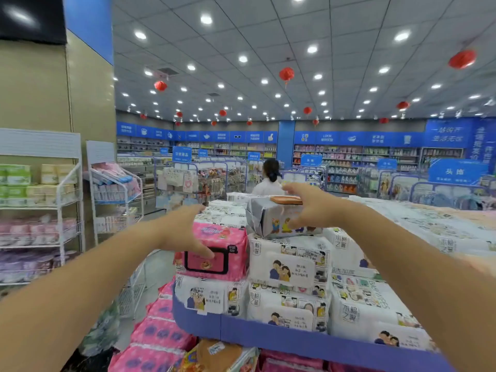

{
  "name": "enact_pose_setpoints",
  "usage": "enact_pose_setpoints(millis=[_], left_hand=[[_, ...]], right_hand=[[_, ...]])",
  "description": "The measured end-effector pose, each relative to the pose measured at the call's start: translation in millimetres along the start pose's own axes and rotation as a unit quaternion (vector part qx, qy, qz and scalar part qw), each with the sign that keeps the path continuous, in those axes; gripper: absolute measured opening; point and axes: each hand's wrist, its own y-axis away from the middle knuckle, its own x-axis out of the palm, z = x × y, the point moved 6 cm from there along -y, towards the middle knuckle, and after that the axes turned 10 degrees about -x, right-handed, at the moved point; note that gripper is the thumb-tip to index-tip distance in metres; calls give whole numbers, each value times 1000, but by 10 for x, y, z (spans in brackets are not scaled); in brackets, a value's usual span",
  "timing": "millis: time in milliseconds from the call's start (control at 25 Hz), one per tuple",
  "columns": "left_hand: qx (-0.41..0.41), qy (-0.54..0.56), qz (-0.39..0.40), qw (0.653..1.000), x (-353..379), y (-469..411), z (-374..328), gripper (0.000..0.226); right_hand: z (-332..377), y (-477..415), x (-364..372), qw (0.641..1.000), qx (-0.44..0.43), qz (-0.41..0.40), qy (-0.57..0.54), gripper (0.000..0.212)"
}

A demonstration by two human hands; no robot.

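**A:** What sits nearest?

**B:** The rim of the blue bin (268, 334), low in the view. It is filled with white packs (288, 267) of wipes stacked in layers. Pink bundles (158, 336) lie below it on the left.

**A:** And the left hand?

**B:** The left hand (185, 232) hangs spread over the pink pack (228, 238), which sits on the white packs at the bin's left corner. Its fingers are straight and apart, gripping nothing. The thumb lies in front of the pack's black-framed flap, and I cannot tell whether it touches.

**A:** Where is the grey pack?

**B:** The grey pack (268, 218) rests on top of the white packs, just right of the pink pack and set higher. The right hand (311, 208) grips its right end, with the thumb over the top by the orange lid and the fingers curled round the front beside the bear print. So the pack lies left of that palm, inside the grasp, and apart from the left hand.

**A:** Further back?

**B:** White wire racks (118, 194) of pastel packs stand on the left. A person in white (268, 185) is beyond the stack, facing away. Behind are wall shelves (349, 154) under blue signs, with red lanterns (286, 74) hanging from the ceiling
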Motion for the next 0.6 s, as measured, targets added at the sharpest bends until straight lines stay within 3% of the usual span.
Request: enact_pose_setpoints(millis=[160,360,480,600], left_hand=[[22,-160,30,986,108,-374,52,121],[26,-207,71,975,138,-599,126,128],[0,-211,112,971,128,-521,147,122],[5,-153,70,986,125,-363,151,98]], right_hand=[[-163,-379,89,985,43,135,96,91],[-372,-525,101,960,84,218,153,112],[-381,-548,127,964,82,211,136,110],[-308,-428,94,984,32,125,127,94]])
